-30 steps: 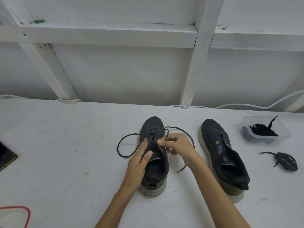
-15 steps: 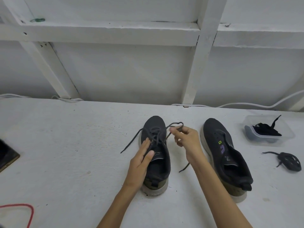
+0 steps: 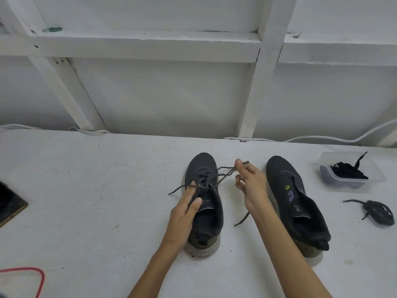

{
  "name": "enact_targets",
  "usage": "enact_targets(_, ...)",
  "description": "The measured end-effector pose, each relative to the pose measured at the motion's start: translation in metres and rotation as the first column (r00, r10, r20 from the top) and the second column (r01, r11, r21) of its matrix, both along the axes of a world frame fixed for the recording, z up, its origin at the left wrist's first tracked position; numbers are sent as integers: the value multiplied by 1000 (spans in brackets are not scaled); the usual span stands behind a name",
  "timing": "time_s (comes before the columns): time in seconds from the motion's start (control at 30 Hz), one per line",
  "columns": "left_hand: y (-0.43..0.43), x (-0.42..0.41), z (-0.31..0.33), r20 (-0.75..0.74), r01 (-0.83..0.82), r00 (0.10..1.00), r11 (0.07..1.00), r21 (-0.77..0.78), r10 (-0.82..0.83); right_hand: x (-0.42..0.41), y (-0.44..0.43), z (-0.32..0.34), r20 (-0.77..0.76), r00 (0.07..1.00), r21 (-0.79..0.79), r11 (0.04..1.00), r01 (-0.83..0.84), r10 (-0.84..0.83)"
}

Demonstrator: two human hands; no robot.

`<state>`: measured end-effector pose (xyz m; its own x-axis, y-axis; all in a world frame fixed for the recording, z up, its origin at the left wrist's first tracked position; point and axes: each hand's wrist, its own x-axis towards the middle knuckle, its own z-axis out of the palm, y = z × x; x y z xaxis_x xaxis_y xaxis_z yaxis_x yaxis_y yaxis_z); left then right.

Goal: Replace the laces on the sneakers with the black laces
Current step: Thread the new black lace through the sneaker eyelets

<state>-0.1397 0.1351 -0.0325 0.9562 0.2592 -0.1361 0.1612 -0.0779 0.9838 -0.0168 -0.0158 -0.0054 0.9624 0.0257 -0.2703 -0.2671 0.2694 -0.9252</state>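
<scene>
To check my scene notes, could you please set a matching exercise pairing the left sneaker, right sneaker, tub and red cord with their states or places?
Things:
1. left sneaker
2. right sneaker
3. tub
4. red cord

States or places:
A. holds black laces
B. no lace showing in it
C. its lace pinched by the right hand
D. near left part of the table

Pairs: 1-C, 2-B, 3-A, 4-D.
</scene>
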Motion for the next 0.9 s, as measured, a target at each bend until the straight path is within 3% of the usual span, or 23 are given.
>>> enact_targets(0.13, 0, 0, 1, -4, -17, 1000, 1000, 0, 17, -30, 12, -3, -42, 936, -230, 908, -349, 349)
enact_targets(0.2, 0, 0, 1, -4, -12, 1000, 1000, 12, 12, -35, 14, -2, 14, 917, -308, 874, -376, 400)
enact_targets(0.27, 1, 0, 1, -4, -3, 1000, 1000, 19, 3, -26, 9, 3, 86, 952, -327, 911, -251, 293)
enact_targets(0.37, 1, 0, 0, -6, 3, 1000, 1000, 26, -3, -3, -6, 11, 71, 996, -86, 995, 54, -48)
enact_targets(0.43, 1, 1, -1, -5, -1, 1000, 1000, 25, 1, 0, -8, 11, 8, 996, -6, 996, 86, -86)
enact_targets(0.5, 0, 0, 1, -3, -10, 1000, 1000, 15, 10, -11, -1, 6, -25, 996, -83, 992, -93, 91)
enact_targets(0.57, 0, 1, 0, -1, -16, 1000, 1000, 17, 16, -30, 9, 5, -41, 949, -203, 928, -313, 311)
enact_targets(0.63, -1, 1, 1, -2, -16, 1000, 999, 28, 16, -38, 15, 5, 3, 922, -258, 891, -373, 387)
enact_targets(0.73, 0, 0, 1, -7, -3, 1000, 1000, 27, 4, -26, 13, 5, 72, 978, -248, 953, -175, 198)
enact_targets(0.83, 0, -1, 1, -11, -4, 1000, 1000, 28, 4, -11, 9, 4, 26, 999, -92, 995, 34, -32)
enact_targets(0.9, 0, -1, 1, -9, -11, 1000, 1000, 25, 11, -12, 7, 1, -2, 996, -52, 995, 89, -89)
